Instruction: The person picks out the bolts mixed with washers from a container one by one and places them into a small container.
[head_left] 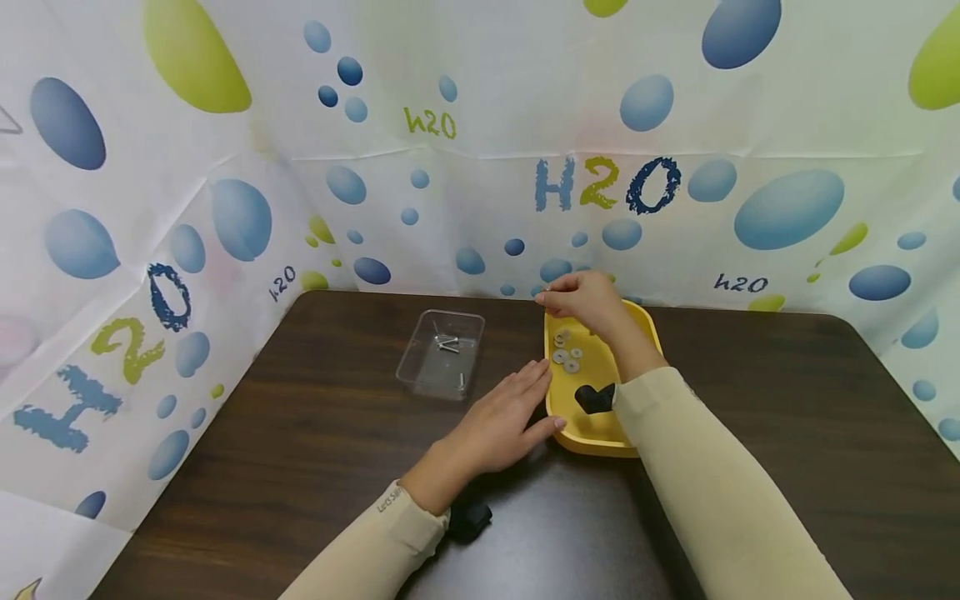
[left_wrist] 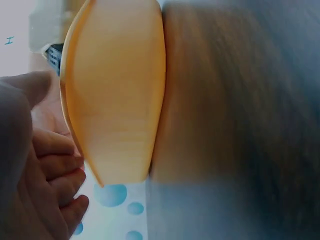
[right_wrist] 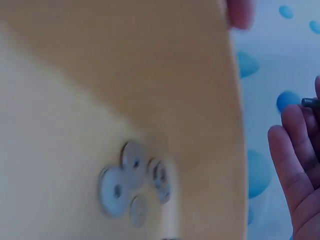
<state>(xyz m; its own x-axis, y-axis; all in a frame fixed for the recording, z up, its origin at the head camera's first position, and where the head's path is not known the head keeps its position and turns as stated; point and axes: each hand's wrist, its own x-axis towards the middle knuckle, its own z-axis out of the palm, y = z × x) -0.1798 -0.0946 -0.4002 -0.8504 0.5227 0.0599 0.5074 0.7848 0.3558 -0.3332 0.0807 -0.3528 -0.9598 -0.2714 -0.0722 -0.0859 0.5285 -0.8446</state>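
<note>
A yellow tray [head_left: 600, 367] holds several metal washers [head_left: 564, 357] near its left wall; the right wrist view shows some of these washers [right_wrist: 116, 191] overlapping. Over the tray's far left corner, my right hand [head_left: 588, 302] pinches a small bolt, and its threaded end [right_wrist: 309, 103] sticks out past the fingers in the right wrist view. My left hand [head_left: 504, 421] lies along the tray's left side with fingers extended, fingertips right at the rim. In the left wrist view, the left thumb and fingers stand beside the tray's outer wall [left_wrist: 117, 95].
A clear plastic box [head_left: 429, 375] with several bolts [head_left: 447, 343] stands left of the tray. All this is on a dark wooden table [head_left: 315, 442]. A white patterned curtain [head_left: 495, 75] hangs along the back and left edges. Black wrist devices [head_left: 470, 521] sit at both cuffs.
</note>
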